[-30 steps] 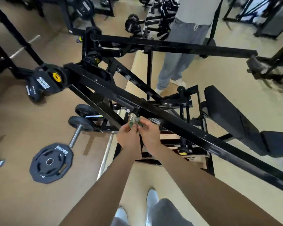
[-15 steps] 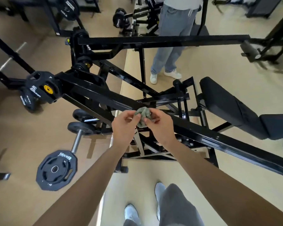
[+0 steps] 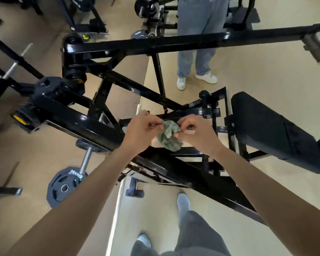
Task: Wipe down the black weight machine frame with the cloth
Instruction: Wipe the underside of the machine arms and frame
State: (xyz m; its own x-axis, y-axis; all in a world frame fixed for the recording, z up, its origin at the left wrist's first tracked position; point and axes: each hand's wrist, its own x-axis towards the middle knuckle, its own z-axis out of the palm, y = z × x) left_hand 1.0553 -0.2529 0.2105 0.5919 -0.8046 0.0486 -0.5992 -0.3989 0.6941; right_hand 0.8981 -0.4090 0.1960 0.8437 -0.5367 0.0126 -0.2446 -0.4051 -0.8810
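**A:** Well, you've got the cloth [image 3: 169, 137] bunched into a soft, crumpled wad, greenish and mottled, hanging between your hands.

**B:** Yes, and you're pinching it from both sides. Your left hand [image 3: 139, 130] nips the upper left edge between thumb and curled fingers. Your right hand [image 3: 198, 134] does the same on the upper right, fingers drawn in tight.

**A:** The black weight machine frame [image 3: 78, 124] in front of you is glossy square steel tube. Its nearest beam runs in a long diagonal from the yellow-capped hub [image 3: 18, 119] at your upper left down to the lower right, past your leg.

**B:** Your cloth sits just over that beam, though I can't tell whether it touches the steel. The matte padded bench [image 3: 266, 130] lies to your right, and a round weight plate [image 3: 65, 185] is on the floor at your left.
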